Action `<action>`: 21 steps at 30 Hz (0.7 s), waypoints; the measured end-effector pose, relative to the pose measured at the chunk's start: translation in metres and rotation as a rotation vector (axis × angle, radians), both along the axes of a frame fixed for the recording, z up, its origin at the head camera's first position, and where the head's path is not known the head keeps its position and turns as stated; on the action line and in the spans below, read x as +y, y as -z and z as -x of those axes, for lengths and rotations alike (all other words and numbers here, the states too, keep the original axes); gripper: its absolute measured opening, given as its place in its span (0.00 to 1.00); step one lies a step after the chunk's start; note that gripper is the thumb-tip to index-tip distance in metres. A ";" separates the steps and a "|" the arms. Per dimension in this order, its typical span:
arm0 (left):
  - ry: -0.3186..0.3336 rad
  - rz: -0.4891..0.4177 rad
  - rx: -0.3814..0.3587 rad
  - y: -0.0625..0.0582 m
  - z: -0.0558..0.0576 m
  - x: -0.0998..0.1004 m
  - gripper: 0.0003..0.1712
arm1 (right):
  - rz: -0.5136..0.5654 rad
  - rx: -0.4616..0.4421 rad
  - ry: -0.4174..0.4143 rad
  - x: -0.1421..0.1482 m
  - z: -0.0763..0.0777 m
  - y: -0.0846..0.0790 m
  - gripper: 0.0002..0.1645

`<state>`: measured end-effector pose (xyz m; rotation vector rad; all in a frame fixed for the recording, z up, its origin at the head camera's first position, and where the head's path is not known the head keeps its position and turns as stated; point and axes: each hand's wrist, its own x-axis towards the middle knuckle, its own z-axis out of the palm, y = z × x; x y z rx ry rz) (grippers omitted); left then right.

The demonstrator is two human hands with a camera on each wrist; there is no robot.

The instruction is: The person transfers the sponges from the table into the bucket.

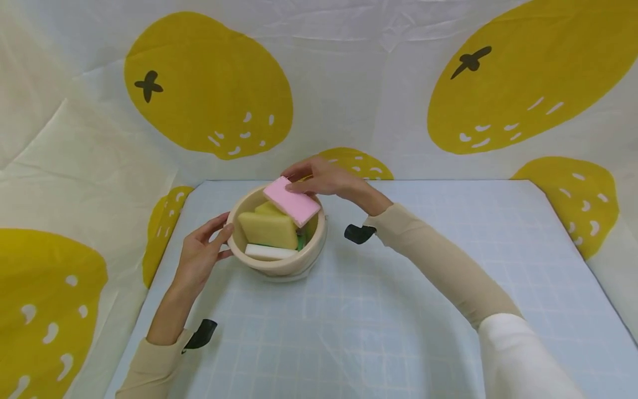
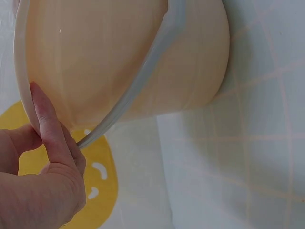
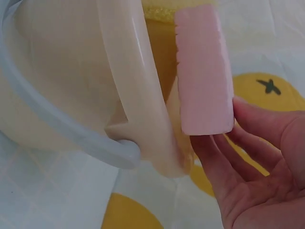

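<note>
A cream bucket (image 1: 286,269) stands on the table's back left part, its grey handle (image 2: 136,81) hanging down along the side. My left hand (image 1: 196,252) pinches the rim on the left, thumb on one side and fingers on the outer wall. Over the bucket's mouth, my right hand (image 1: 326,177) holds a pink sponge (image 1: 291,200) tilted, between thumb and fingers in the right wrist view. Inside the bucket lie a yellow sponge (image 1: 268,230) with a green underside, a white block (image 1: 269,252) and another yellow piece (image 1: 269,209) partly hidden behind.
A pale blue checked cloth (image 1: 389,310) covers the table. Behind it hangs a white curtain (image 1: 359,83) printed with large yellow fruit, close to the bucket's far side. Black straps (image 1: 360,234) stick out from both sleeves near the wrists.
</note>
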<state>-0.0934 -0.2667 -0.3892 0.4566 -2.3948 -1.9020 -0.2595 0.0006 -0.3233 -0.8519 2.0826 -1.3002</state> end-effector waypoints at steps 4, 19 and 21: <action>0.001 -0.005 0.003 0.000 0.000 0.000 0.34 | -0.023 0.078 0.001 -0.009 0.001 0.005 0.22; 0.001 -0.037 0.008 0.003 0.000 0.000 0.35 | 0.039 0.329 0.030 -0.024 -0.011 0.022 0.15; 0.000 -0.037 0.008 0.003 0.000 0.000 0.35 | 0.041 0.335 0.012 -0.022 -0.011 0.022 0.15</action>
